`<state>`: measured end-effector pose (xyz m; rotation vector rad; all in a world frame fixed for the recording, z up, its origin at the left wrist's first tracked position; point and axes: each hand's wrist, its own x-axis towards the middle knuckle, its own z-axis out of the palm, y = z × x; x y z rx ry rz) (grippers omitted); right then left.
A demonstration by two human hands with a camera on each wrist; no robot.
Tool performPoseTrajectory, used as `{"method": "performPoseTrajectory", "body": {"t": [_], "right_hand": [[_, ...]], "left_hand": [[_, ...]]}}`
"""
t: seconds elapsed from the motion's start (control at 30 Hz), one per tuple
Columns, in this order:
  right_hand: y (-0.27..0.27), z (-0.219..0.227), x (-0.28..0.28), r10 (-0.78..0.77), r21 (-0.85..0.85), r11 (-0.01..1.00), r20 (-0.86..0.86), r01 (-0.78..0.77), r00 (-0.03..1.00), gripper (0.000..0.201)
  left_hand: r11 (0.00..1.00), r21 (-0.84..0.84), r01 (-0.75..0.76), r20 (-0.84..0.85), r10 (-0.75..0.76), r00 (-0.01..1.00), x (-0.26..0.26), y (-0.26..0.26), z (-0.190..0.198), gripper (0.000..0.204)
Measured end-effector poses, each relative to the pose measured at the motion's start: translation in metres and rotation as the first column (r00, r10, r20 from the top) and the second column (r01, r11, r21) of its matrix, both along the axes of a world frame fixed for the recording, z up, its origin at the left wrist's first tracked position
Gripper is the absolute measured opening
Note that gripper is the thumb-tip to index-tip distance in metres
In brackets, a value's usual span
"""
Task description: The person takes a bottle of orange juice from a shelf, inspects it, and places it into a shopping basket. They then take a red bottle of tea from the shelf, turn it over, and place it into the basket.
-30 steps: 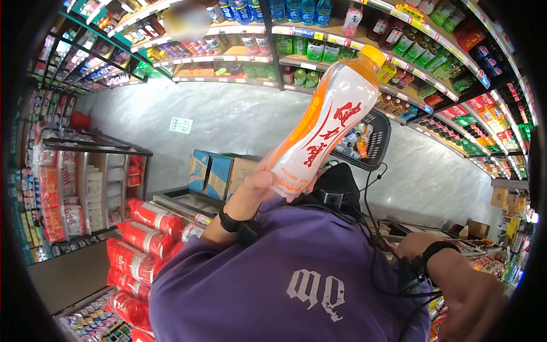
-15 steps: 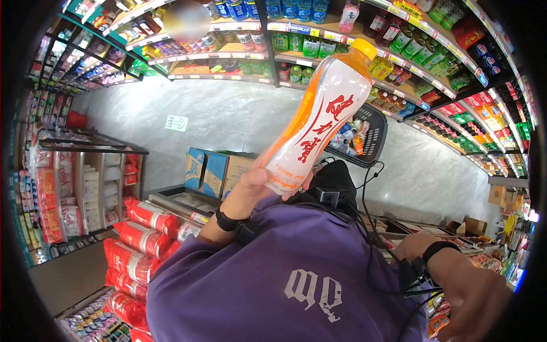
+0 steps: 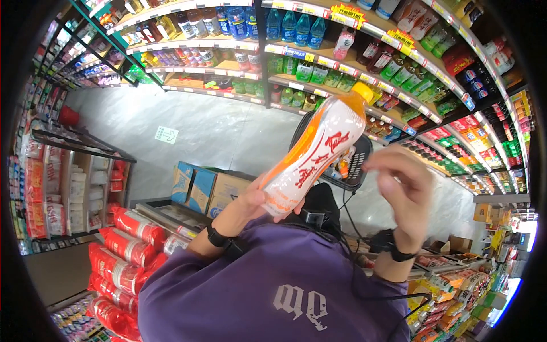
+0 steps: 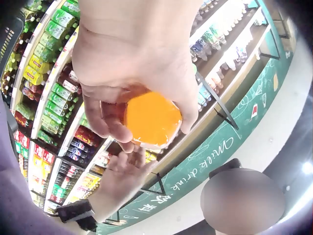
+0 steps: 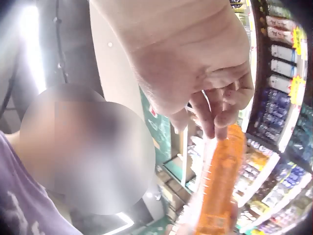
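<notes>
A large plastic bottle of orange drink [image 3: 319, 151], with a white label, red characters and a yellow cap, leans up and to the right in the head view. My left hand [image 3: 259, 199] grips it around its lower end. The orange base of the bottle shows between the thumb and fingers of that left hand [image 4: 137, 73] in the left wrist view. To the right of the bottle, my right hand [image 3: 403, 196] is raised with loosely bent fingers, holding nothing. Its fingers overlap the bottle [image 5: 222, 181] in the right wrist view.
A dark shopping basket [image 3: 358, 165] with several items stands on the floor behind the bottle. Drink shelves [image 3: 307, 54] curve across the far side. Red packs [image 3: 122, 268] are stacked at the left, near cardboard boxes [image 3: 228, 192]. A black cable [image 3: 356, 245] hangs across my front.
My right hand has come up from the lower right toward the bottle. The left hand still holds the bottle, which sits slightly lower in view. The blue-white boxes and basket have shifted left.
</notes>
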<state>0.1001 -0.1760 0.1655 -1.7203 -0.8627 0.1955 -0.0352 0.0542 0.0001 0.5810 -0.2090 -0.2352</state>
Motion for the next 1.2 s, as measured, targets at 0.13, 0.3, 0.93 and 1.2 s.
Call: {"method": "performPoseTrajectory", "body": {"t": [0.13,0.3,0.93,1.2], "right_hand": [[-0.011,-0.072,0.013,-0.07,-0.084,0.996,-0.343,0.043,0.937,0.03],[-0.016,-0.089,0.013,0.062,0.186,0.982,-0.527,0.043,0.848,0.054],[-0.039,-0.091,0.008,0.086,0.282,0.93,-0.792,0.237,0.604,0.045],[-0.049,-0.087,0.006,0.095,0.32,0.925,-0.716,0.204,0.692,0.068]], "left_hand": [[0.924,0.362,-0.122,0.007,0.128,0.992,-0.004,-0.002,0.001,0.1],[0.722,0.656,-0.219,0.15,0.16,0.976,0.002,-0.003,0.031,0.092],[0.143,0.898,-0.416,0.427,-0.054,0.903,0.027,-0.001,0.055,0.092],[0.006,0.836,-0.549,0.54,-0.189,0.82,0.041,-0.001,0.072,0.085]]}}
